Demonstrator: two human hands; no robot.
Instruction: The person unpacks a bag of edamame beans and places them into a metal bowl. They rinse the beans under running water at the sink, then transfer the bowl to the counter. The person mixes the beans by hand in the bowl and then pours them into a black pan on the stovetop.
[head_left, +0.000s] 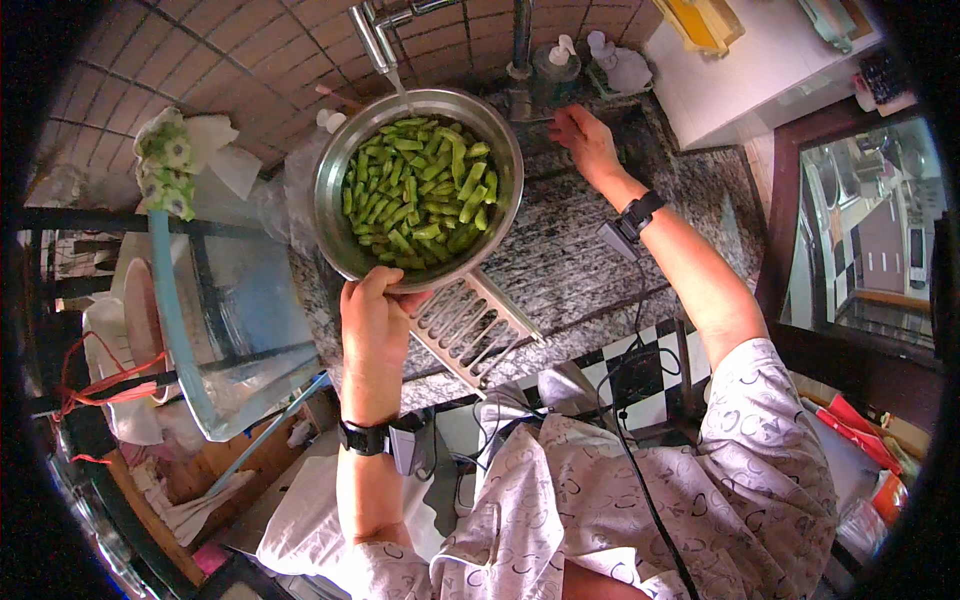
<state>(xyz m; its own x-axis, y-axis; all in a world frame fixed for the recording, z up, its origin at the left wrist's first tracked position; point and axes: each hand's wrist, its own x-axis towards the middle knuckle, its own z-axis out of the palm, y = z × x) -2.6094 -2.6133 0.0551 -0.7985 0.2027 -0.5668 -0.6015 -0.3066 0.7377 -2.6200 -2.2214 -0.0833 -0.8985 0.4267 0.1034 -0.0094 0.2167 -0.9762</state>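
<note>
A round stainless steel bowl (511, 154) full of cut green beans (420, 191) sits beneath a chrome faucet (375, 41). A thin stream of water (403, 88) runs from the spout into it. My left hand (375, 315) grips the near rim, thumb on top and fingers below. Under the bowl, a slotted metal rack (472, 326) juts out towards me over the counter edge. Off to the right, my right hand (589, 146) hovers over the dark stone counter, apart from the bowl. Its fingers are slightly bent, and nothing shows in them.
Behind my right hand stand a vertical pipe (519, 56), a pump bottle (556, 71) and a dish with a bag-like white item (626, 71). A clear bin with a blue rim (161, 300) is at left. Cables (637, 465) hang before my body. A white ledge (720, 82) rises at right.
</note>
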